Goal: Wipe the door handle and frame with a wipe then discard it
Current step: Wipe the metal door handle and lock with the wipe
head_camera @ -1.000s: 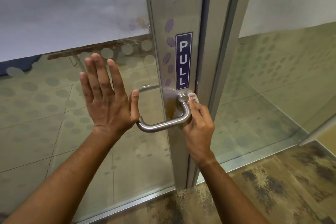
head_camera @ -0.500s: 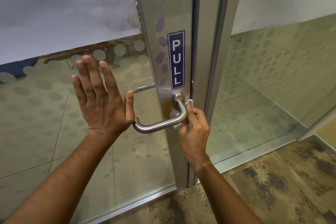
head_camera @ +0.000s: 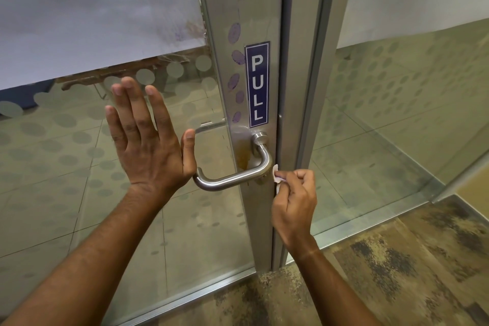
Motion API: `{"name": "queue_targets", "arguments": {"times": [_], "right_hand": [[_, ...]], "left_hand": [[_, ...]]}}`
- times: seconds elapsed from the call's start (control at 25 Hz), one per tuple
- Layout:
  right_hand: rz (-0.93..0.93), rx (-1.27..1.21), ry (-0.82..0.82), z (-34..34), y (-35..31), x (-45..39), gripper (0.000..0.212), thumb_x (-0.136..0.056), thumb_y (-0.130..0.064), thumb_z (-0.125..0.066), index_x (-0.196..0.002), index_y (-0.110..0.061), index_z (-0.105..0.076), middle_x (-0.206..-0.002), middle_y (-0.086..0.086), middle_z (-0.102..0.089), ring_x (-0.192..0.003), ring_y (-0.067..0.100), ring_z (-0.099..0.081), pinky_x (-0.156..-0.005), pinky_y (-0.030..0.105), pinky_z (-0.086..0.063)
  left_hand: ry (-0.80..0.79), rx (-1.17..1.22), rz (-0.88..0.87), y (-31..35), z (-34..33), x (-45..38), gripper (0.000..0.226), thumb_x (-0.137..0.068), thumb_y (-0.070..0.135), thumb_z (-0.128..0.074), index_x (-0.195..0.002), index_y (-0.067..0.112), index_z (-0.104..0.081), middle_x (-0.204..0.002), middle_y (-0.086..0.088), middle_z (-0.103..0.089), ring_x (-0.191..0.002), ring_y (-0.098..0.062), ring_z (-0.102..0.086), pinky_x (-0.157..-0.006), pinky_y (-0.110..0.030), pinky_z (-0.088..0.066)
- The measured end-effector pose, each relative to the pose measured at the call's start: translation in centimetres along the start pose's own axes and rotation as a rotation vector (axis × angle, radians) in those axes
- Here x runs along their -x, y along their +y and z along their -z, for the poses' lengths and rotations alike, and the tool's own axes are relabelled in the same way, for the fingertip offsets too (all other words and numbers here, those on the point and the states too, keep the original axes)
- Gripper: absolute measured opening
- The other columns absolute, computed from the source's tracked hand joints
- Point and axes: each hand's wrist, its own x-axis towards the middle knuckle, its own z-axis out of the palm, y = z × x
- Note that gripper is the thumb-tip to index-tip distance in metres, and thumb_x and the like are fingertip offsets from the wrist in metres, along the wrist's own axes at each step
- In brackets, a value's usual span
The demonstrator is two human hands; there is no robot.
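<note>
A brushed steel lever handle (head_camera: 232,180) juts from the metal door frame (head_camera: 251,21), below a blue PULL sign (head_camera: 257,85). A brownish stain (head_camera: 243,153) marks the frame beside the handle's base. My right hand (head_camera: 293,204) pinches a small white wipe (head_camera: 276,176) against the frame's edge, just right of the handle's bend. My left hand (head_camera: 148,140) lies flat with straight fingers on the glass panel (head_camera: 66,167), its thumb near the handle's free end.
Purple smudges (head_camera: 235,32) run up the frame left of the sign. A second glass panel (head_camera: 397,114) stands to the right of the door post. Mottled brown carpet (head_camera: 397,272) covers the floor on my side.
My right hand has slid the wipe down from the handle's base to the frame edge beside the handle's bend. My left hand has stayed flat on the glass.
</note>
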Motion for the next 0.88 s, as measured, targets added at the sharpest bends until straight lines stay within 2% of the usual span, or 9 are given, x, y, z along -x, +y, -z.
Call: {"name": "queue_targets", "arguments": {"times": [0.16, 0.24, 0.36, 0.48, 0.6, 0.64, 0.72, 0.8, 0.88], "right_hand": [[0.036, 0.099, -0.072, -0.3, -0.2, -0.9, 0.038, -0.087, -0.023, -0.036, -0.087, -0.009, -0.071, -0.094, -0.002, -0.044, -0.081, 0.001, -0.043, -0.064, 0.004, -0.035], [0.059, 0.126, -0.109, -0.7, -0.5, -1.6, 0.032, -0.088, -0.024, -0.041, -0.093, -0.011, -0.070, -0.096, -0.002, -0.048, -0.083, 0.009, -0.048, -0.069, 0.007, -0.037], [0.041, 0.070, -0.039, -0.9, -0.9, -2.3, 0.021, -0.090, -0.014, -0.063, -0.110, -0.013, -0.066, -0.104, -0.001, -0.055, -0.088, 0.005, -0.054, -0.076, 0.006, -0.046], [0.053, 0.019, 0.054, -1.2, -1.2, -2.5, 0.023, -0.084, -0.014, -0.074, -0.106, -0.009, -0.067, -0.101, 0.004, -0.061, -0.087, 0.006, -0.057, -0.076, 0.003, -0.046], [0.115, -0.005, 0.090, -1.6, -1.4, -2.6, 0.022, -0.076, -0.004, -0.081, -0.097, 0.001, -0.073, -0.090, 0.011, -0.069, -0.081, 0.019, -0.065, -0.071, 0.024, -0.057], [0.123, -0.009, 0.085, -1.7, -1.5, -2.5, 0.024, -0.076, -0.003, -0.081, -0.098, 0.001, -0.074, -0.091, 0.012, -0.070, -0.082, 0.020, -0.066, -0.072, 0.026, -0.057], [0.107, -0.017, 0.059, -2.1, -1.7, -1.8, 0.029, -0.078, -0.004, -0.080, -0.106, 0.000, -0.072, -0.101, 0.013, -0.071, -0.092, 0.021, -0.067, -0.082, 0.025, -0.056], [0.083, -0.006, 0.001, -2.6, -1.7, -0.3, 0.037, -0.084, 0.000, -0.072, -0.121, 0.001, -0.066, -0.121, 0.016, -0.066, -0.114, 0.024, -0.063, -0.100, 0.025, -0.048], [0.031, -0.005, -0.153, -3.2, -1.5, 1.3, 0.050, -0.090, -0.001, -0.060, -0.139, -0.002, -0.050, -0.150, 0.012, -0.044, -0.143, 0.019, -0.035, -0.115, 0.017, -0.026]], "left_hand": [[-0.004, 0.002, 0.002, 0.0, 0.0, 0.1, 0.083, -0.093, 0.048, -0.042, -0.150, -0.003, -0.010, -0.150, -0.029, -0.007, -0.141, -0.046, -0.004, -0.122, -0.040, 0.013], [-0.007, 0.000, 0.002, 0.0, 0.0, 0.1, 0.084, -0.093, 0.049, -0.042, -0.150, -0.003, -0.011, -0.150, -0.030, -0.007, -0.141, -0.046, -0.005, -0.122, -0.040, 0.013], [-0.010, -0.006, 0.004, 0.0, 0.0, 0.0, 0.083, -0.093, 0.049, -0.042, -0.150, -0.003, -0.010, -0.150, -0.030, -0.006, -0.141, -0.046, -0.004, -0.121, -0.040, 0.014], [-0.010, -0.009, 0.004, 0.0, 0.0, 0.1, 0.084, -0.093, 0.048, -0.043, -0.150, -0.003, -0.010, -0.150, -0.030, -0.006, -0.140, -0.046, -0.005, -0.122, -0.040, 0.014], [-0.006, -0.009, 0.003, 0.0, 0.0, 0.0, 0.083, -0.093, 0.049, -0.043, -0.150, -0.003, -0.010, -0.149, -0.030, -0.007, -0.140, -0.046, -0.006, -0.121, -0.040, 0.014], [-0.006, -0.009, 0.005, 0.0, -0.1, 0.0, 0.083, -0.093, 0.049, -0.043, -0.150, -0.002, -0.010, -0.149, -0.029, -0.007, -0.140, -0.046, -0.006, -0.121, -0.039, 0.015], [-0.007, -0.007, 0.006, 0.0, -0.1, 0.0, 0.084, -0.093, 0.050, -0.043, -0.150, -0.002, -0.009, -0.149, -0.029, -0.006, -0.140, -0.046, -0.005, -0.121, -0.039, 0.015], [-0.011, -0.008, 0.007, 0.0, -0.1, 0.0, 0.084, -0.093, 0.050, -0.043, -0.150, -0.002, -0.010, -0.149, -0.030, -0.006, -0.140, -0.046, -0.005, -0.121, -0.039, 0.015], [-0.012, -0.008, 0.009, 0.0, -0.1, 0.0, 0.083, -0.093, 0.050, -0.043, -0.149, -0.002, -0.010, -0.149, -0.029, -0.006, -0.140, -0.046, -0.006, -0.121, -0.039, 0.015]]}}
